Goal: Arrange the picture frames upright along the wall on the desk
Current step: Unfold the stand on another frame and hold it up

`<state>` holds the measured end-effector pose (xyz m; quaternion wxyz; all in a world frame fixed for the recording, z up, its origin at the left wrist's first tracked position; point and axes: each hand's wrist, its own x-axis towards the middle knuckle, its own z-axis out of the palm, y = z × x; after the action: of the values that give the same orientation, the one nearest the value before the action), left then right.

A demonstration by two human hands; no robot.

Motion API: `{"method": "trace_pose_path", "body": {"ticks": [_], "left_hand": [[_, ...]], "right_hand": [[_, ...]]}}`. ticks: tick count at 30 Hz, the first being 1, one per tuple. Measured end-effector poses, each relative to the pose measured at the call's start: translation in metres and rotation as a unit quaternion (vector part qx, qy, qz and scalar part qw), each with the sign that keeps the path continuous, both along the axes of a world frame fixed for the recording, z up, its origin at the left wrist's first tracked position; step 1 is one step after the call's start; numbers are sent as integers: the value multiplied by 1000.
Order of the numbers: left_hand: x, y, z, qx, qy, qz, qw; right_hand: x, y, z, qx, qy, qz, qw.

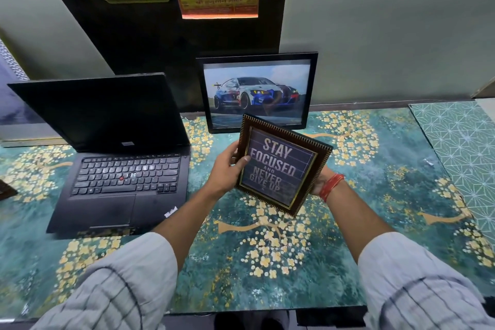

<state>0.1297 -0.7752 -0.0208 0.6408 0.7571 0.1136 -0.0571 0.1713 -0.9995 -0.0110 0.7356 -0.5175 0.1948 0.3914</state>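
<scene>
Quote frame between my hands

My left hand (226,169) and right hand (322,182) clasp the tilted quote frame (281,166) by its side edges above the table (375,169), before the upright car frame (257,91).

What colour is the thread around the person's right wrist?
Red-orange thread, seen best in the head view, beside the dark ridged quote frame.

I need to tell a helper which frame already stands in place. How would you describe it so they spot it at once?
Look along the back edge of the desk, right of the open laptop. There a black-rimmed car picture stands upright against the wall. Unlike the smaller motto frame held in both hands, it shows a racing car, not words.
</scene>
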Motion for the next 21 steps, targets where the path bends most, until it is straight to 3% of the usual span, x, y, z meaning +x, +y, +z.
{"method": "trace_pose_path", "body": {"ticks": [17,21], "left_hand": [[-1,1,-1,19,19,-35,999],[-5,3,3,38,29,-37,998]], "right_hand": [[-8,-2,3,-12,-1,6,1000],[-15,-3,8,-8,18,-39,999]]}}
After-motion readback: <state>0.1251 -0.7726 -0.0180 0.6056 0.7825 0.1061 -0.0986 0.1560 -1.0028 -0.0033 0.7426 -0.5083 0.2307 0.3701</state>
